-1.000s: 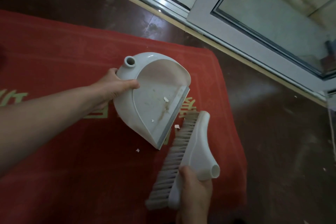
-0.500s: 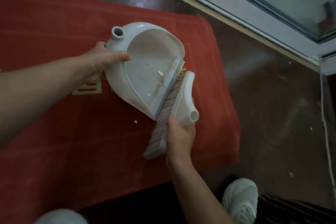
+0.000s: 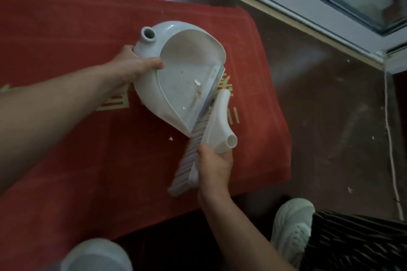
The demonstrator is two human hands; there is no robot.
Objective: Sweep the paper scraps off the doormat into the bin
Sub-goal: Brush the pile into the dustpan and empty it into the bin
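A red doormat [image 3: 77, 160] with gold characters covers the dark floor. My left hand [image 3: 130, 66] grips the rear of a white dustpan [image 3: 176, 72], whose lip rests on the mat. Small white paper scraps [image 3: 196, 82] lie inside the pan. My right hand [image 3: 214, 167] holds a white hand brush [image 3: 217, 121] with its bristles pressed against the pan's lip. One loose paper scrap [image 3: 170, 138] lies on the mat just left of the brush. No bin is in view.
A white-framed glass door [image 3: 308, 0] runs along the top right. Dark brown floor [image 3: 330, 116] with small white bits lies right of the mat. My two white shoes [image 3: 290, 226] stand at the mat's near edge. A thin white cord [image 3: 391, 138] runs down the right side.
The brush has swept from the mat up to the dustpan's lip, carrying a scrap into the pan. The view has tilted down, so my shoes show now.
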